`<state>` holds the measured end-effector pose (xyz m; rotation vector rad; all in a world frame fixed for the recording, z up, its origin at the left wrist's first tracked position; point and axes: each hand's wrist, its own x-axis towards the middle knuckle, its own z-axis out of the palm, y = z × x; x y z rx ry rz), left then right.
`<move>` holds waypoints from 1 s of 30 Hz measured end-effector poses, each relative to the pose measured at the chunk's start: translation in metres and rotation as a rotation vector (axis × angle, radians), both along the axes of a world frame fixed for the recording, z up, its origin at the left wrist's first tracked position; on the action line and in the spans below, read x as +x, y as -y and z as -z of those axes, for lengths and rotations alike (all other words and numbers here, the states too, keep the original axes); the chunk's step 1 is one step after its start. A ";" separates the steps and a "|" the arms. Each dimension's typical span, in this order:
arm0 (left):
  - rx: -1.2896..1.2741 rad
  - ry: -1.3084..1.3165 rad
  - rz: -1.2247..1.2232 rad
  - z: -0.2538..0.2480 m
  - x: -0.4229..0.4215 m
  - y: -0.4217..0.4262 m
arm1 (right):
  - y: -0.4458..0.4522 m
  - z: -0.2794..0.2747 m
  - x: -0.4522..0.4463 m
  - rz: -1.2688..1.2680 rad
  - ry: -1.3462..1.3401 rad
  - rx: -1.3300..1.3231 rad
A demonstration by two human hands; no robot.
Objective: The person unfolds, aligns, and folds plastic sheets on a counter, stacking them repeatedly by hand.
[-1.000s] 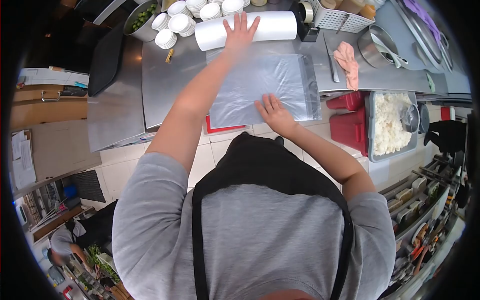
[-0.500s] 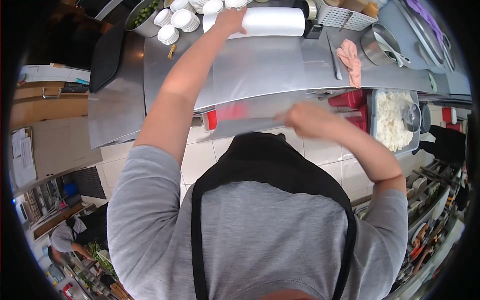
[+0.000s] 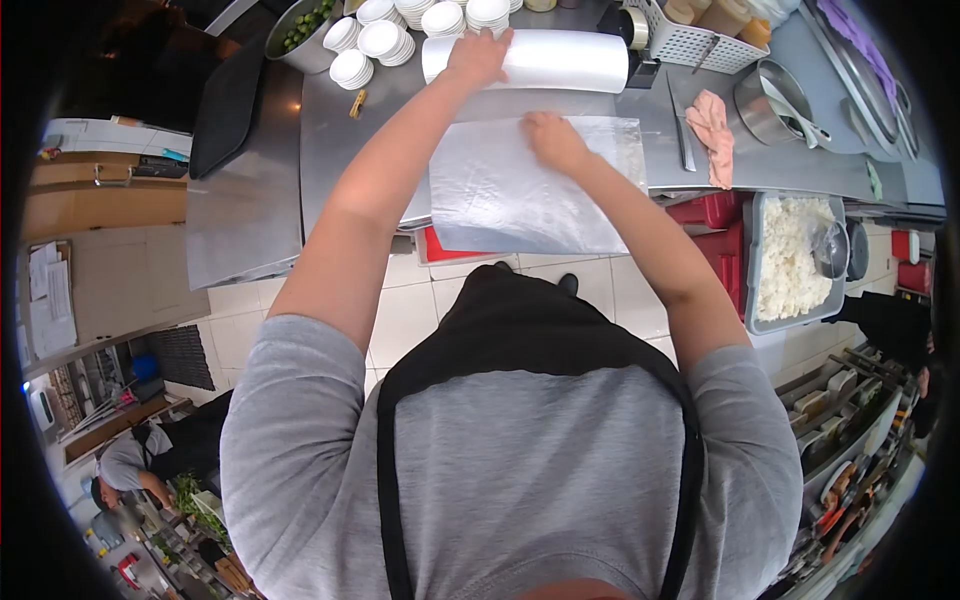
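Head view: the plastic sheet (image 3: 530, 195), overhanging the bench's (image 3: 375, 150) front edge, could slide off if dragged; it looks translucent, glossy, creased. The right hand (image 3: 556, 142) curls over it, pinching or not, I cannot tell. Beyond, the left hand's (image 3: 480, 58) fingers spread on the smooth white roll (image 3: 570, 60), which might turn if nudged.

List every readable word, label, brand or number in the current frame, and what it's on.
None: no text is legible in this view.
Papers at far left: any print is too small to read.
Containers in the white basket: no label I can make out.
Plastic roll and plastic sheet: no printing visible.
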<state>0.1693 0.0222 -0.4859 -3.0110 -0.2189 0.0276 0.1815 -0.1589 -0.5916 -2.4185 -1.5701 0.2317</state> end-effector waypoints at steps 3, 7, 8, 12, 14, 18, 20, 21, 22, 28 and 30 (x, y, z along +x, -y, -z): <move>0.085 0.121 0.054 0.018 -0.009 0.004 | 0.049 -0.015 -0.062 -0.131 0.067 0.135; 0.266 0.379 0.152 0.056 -0.009 0.008 | 0.104 -0.027 -0.115 -0.305 0.413 -0.103; 0.259 0.378 0.158 0.062 -0.007 0.009 | 0.108 -0.020 -0.116 -0.299 0.409 -0.110; 0.480 0.436 0.025 0.073 0.002 0.016 | 0.117 -0.002 -0.119 -0.132 0.315 0.076; 0.531 0.486 -0.004 0.062 0.002 0.022 | 0.119 -0.021 -0.125 -0.095 0.245 0.079; 0.122 0.135 -0.134 0.006 -0.006 0.041 | 0.144 -0.089 -0.135 -0.146 -0.036 -0.044; 0.063 0.064 -0.161 -0.024 -0.010 0.047 | 0.159 -0.114 -0.138 -0.198 -0.049 0.017; 0.027 -0.070 -0.182 -0.041 -0.012 0.050 | 0.166 -0.126 -0.140 -0.206 -0.167 -0.033; -0.009 -0.204 -0.204 -0.050 -0.013 0.052 | 0.169 -0.138 -0.139 -0.213 -0.286 -0.083; -0.183 -0.343 -0.212 -0.010 0.031 -0.008 | 0.147 -0.197 -0.087 -0.199 -0.539 -0.368; -0.218 -0.365 -0.174 0.006 0.044 -0.022 | 0.123 -0.191 -0.056 -0.200 -0.403 -0.332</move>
